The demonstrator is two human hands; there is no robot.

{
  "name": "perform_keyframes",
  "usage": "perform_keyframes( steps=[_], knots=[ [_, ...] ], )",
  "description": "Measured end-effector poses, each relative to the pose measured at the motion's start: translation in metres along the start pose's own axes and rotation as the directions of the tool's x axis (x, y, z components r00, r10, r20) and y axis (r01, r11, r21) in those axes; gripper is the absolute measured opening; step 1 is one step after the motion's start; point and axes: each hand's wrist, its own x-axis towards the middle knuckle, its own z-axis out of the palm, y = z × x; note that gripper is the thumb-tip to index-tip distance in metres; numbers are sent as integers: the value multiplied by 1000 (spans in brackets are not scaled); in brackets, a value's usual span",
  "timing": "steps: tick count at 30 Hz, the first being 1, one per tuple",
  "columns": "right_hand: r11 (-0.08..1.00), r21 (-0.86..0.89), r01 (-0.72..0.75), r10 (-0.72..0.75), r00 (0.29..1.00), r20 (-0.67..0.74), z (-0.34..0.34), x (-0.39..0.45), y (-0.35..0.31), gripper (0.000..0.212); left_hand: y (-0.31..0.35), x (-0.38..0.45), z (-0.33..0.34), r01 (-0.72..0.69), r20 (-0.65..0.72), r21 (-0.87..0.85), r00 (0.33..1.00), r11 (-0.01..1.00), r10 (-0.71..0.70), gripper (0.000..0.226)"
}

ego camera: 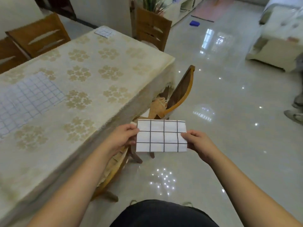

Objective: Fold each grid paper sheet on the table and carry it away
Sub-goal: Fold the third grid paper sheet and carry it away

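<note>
A folded grid paper sheet (pixel 161 135), white with dark lines, hangs in the air over the floor, to the right of the table. My left hand (pixel 122 139) pinches its left edge and my right hand (pixel 199 142) pinches its right edge. An unfolded grid sheet (pixel 27 99) lies flat on the table (pixel 91 102) at the left. A small folded grid sheet (pixel 103 32) rests at the table's far corner.
A wooden chair (pixel 177 95) is tucked under the table's right side, just beyond my hands. More chairs stand at the far end (pixel 151 28) and far left (pixel 38 36). Glossy tiled floor stretches right, where another person's feet (pixel 295 112) and a sofa (pixel 277 51) are.
</note>
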Motion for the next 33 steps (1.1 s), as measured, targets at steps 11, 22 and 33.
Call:
perform_keyframes(
  steps=[11,22,33],
  knots=[
    [979,201,24,22,975,-221,-195,-39,34,15,46,42,219,-45,153,107,988,993,28,13],
    [970,234,68,13,944,-328,-261,-15,23,9,74,81,289,-74,132,160,990,984,53,19],
    [992,125,8,37,936,-350,-289,81,-28,9,119,185,282,179,333,76,923,981,-194,5]
  ],
)
